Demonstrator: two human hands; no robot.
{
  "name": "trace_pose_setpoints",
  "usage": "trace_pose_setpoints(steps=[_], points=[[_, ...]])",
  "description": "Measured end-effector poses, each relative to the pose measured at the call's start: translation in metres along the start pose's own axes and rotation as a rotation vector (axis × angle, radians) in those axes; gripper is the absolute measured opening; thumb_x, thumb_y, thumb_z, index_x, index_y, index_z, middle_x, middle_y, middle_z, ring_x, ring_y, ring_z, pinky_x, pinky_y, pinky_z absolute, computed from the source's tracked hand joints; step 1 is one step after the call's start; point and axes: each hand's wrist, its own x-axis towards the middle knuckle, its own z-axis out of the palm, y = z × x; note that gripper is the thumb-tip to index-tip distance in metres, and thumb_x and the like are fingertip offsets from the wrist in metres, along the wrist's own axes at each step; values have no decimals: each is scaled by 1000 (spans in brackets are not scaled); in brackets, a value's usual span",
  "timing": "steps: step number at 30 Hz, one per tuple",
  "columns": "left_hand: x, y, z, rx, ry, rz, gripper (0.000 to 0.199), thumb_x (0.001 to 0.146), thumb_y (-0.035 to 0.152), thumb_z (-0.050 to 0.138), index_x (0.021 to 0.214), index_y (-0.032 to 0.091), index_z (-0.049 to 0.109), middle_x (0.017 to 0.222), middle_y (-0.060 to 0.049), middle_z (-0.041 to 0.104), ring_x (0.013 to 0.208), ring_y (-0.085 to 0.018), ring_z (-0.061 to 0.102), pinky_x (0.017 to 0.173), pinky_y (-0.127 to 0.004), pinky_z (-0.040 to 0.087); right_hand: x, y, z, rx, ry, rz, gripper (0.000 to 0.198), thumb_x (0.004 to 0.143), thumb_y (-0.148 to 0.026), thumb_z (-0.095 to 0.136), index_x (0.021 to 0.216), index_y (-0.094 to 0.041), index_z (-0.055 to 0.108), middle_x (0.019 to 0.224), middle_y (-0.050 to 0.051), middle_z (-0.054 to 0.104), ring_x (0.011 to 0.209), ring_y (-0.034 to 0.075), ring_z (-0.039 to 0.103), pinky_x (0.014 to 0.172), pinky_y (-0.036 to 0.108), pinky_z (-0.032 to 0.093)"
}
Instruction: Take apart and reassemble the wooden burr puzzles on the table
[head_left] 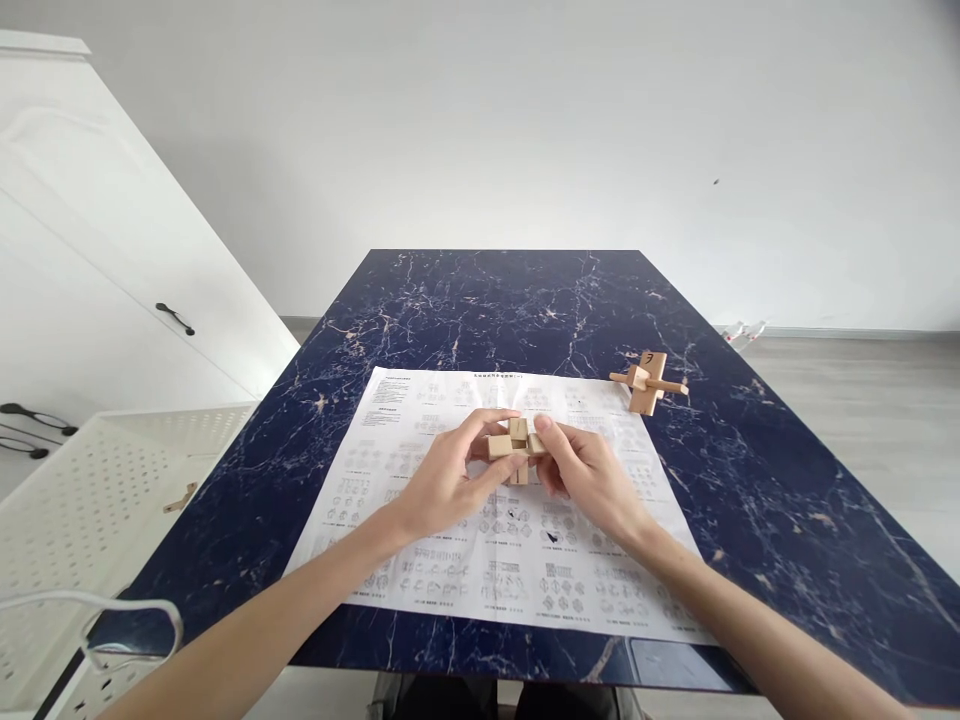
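Note:
Light wooden interlocking puzzle pieces (518, 430) are held between my two hands, above the middle of a printed sheet. My left hand (457, 468) is closed on them from the left, thumb along the near side and index finger over the far side. From the right, my right hand (587, 462) pinches a block end with thumb and fingers. The blocks form a cross shape with a small gap at the centre. My fingers hide part of the pieces. Under my hands lies the white instruction sheet (360, 515), covered with small diagrams.
An assembled wooden puzzle (646, 382) rests by the sheet's upper right corner. The dark blue marbled table (495, 300) ends at a pale wall. To the left stand a white cabinet (112, 250) and a perforated white basket (120, 500) with a small wooden piece (180, 497).

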Motion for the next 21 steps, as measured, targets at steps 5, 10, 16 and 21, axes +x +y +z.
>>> trace_pose_setpoints(steps=[5,10,16,21], points=[[1,3,-1,-42,54,-73,33,106,46,62,129,23,63,103,-4,75,89,-20,76,78,-33,64,-1,3,-2,-198,26,-186,49,107,-62,48,76,-24,50,65,-1,56,57,15,45,57,31,35],[0,4,-1,-80,58,-41,33,104,45,67,127,23,63,103,-4,75,89,-19,75,80,-32,63,-1,2,-2,-245,43,-238,50,108,-57,47,71,-25,41,62,-3,44,55,14,37,56,31,31],[-2,0,-2,-77,46,37,30,103,41,69,126,23,63,107,-5,75,95,-19,75,87,-34,62,1,-1,-3,-164,-33,-190,61,107,-65,42,64,-23,46,57,-2,47,53,13,41,54,30,32],[-2,4,-2,-125,-47,-42,49,95,47,79,132,24,58,120,-8,72,106,-24,74,94,-41,62,2,-4,-5,-85,-38,-132,67,104,-72,45,59,-23,47,52,-2,47,47,11,38,49,29,31]])
